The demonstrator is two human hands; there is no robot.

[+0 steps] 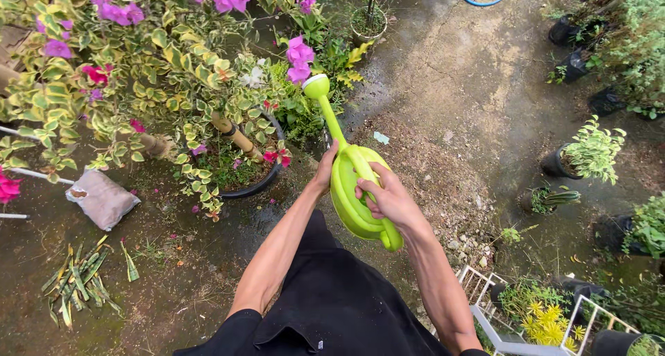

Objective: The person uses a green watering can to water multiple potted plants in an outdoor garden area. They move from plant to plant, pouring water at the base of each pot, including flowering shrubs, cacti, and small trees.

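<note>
Spout point(317, 86) of watering can point(355, 190) points away toward bougainvillea point(138, 58).

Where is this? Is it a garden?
Yes, it looks like an outdoor garden or plant nursery. There are many potted plants on damp ground, a flowering bush with pink blooms, and a green watering can held in both hands.

One green watering can point(355, 190); two hands; one grey sack point(102, 198); roughly seven black pots.
</note>
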